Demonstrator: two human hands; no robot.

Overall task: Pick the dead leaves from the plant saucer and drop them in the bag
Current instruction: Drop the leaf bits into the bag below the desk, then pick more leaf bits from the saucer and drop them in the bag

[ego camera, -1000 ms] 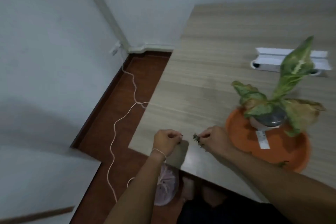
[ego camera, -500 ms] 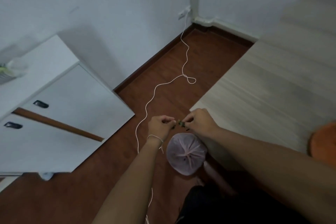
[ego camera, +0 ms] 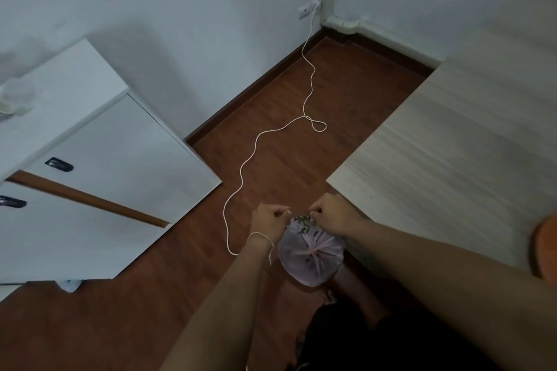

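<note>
A pinkish see-through bag (ego camera: 313, 259) sits open on the floor beside the table corner. Right above its far rim, my left hand (ego camera: 269, 219) and my right hand (ego camera: 334, 214) are both pinched shut, fingertips facing each other. A small clump of dead leaves (ego camera: 302, 221), mottled brown and green, hangs between them over the bag's mouth. The right fingertips clearly grip it; the left ones seem to pinch its other end. Only a sliver of the orange plant saucer (ego camera: 546, 247) shows at the right edge. The plant is out of view.
The light wooden table (ego camera: 452, 153) fills the right side, its corner just beyond my right hand. A white cabinet (ego camera: 99, 178) stands on the left. A white cable (ego camera: 250, 156) snakes over the brown floor from a wall socket. My feet are under the bag.
My view has swung left from the table and plant to the floor. Both hands carried the leaves off the table edge and lowered them to the bag's mouth.
</note>
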